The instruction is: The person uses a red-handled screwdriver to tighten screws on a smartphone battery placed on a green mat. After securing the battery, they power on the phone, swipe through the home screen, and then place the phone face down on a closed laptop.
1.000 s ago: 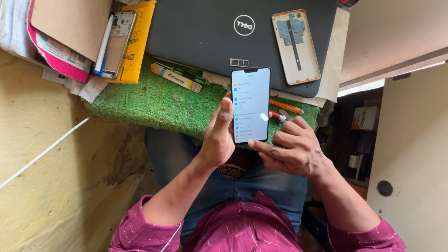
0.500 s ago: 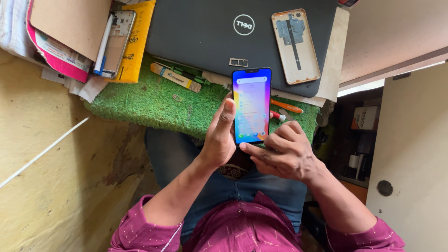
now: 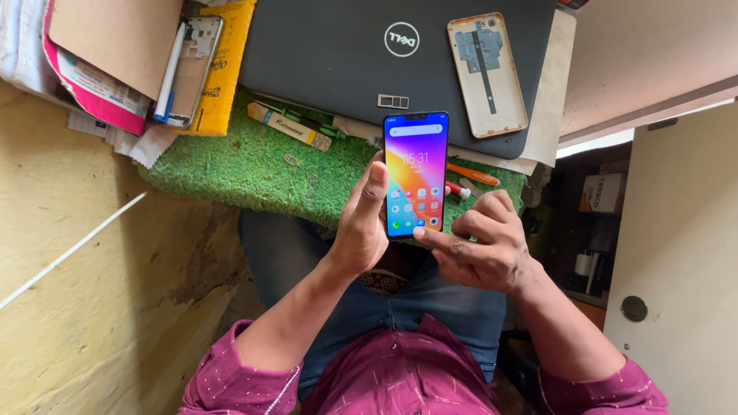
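Smartphone, slim black slab with a lit colour screen point(image 3: 416, 174), is held upright above the lap, in front of the near edge of the green mat. Its display has changed: a white list page a second ago, a plain colour gradient half a second ago, now a home screen with a clock and rows of icons. Judgement: the unit powers up and answers to touch, so the check on it appears to be passing.

Left hand point(image 3: 364, 223) is closed around the phone's left edge, thumb laid along the side. Right hand point(image 3: 480, 246) is loosely curled and grips nothing; its forefinger tip touches the bottom edge of the screen.

Surface: green artificial-turf mat point(image 3: 231, 165) carrying a closed dark grey laptop point(image 3: 338, 54). A detached gold phone back cover point(image 3: 487, 73) lies on the laptop lid. An orange-handled tool point(image 3: 473, 174) lies just right of the phone. Room: rough yellow wall on the left, pale cabinet door on the right
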